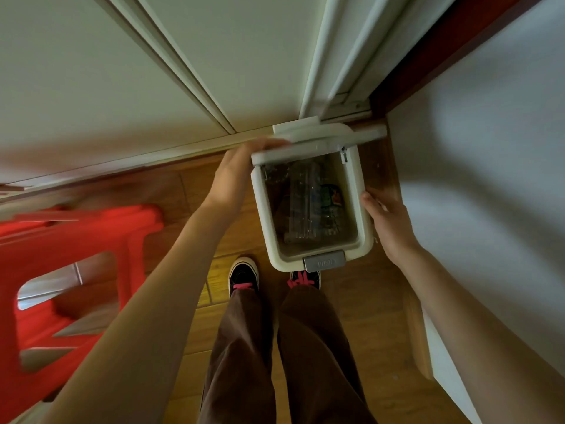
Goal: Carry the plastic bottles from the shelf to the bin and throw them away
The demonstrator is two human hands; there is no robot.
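A white bin (365, 237) stands on the wooden floor in a corner, straight below me, with its lid (318, 142) raised at the far side. Inside lie clear plastic bottles (305, 203), one with a green label. My left hand (235, 172) reaches to the lid's left end and its fingers rest on the lid edge. My right hand (386, 221) hangs beside the bin's right rim, fingers relaxed, holding nothing.
A red plastic stool (70, 270) stands close on the left. A white sliding door (183, 71) runs behind the bin and a white wall (489, 179) closes the right side. My two feet (244, 275) stand just before the bin's grey push button (325, 262).
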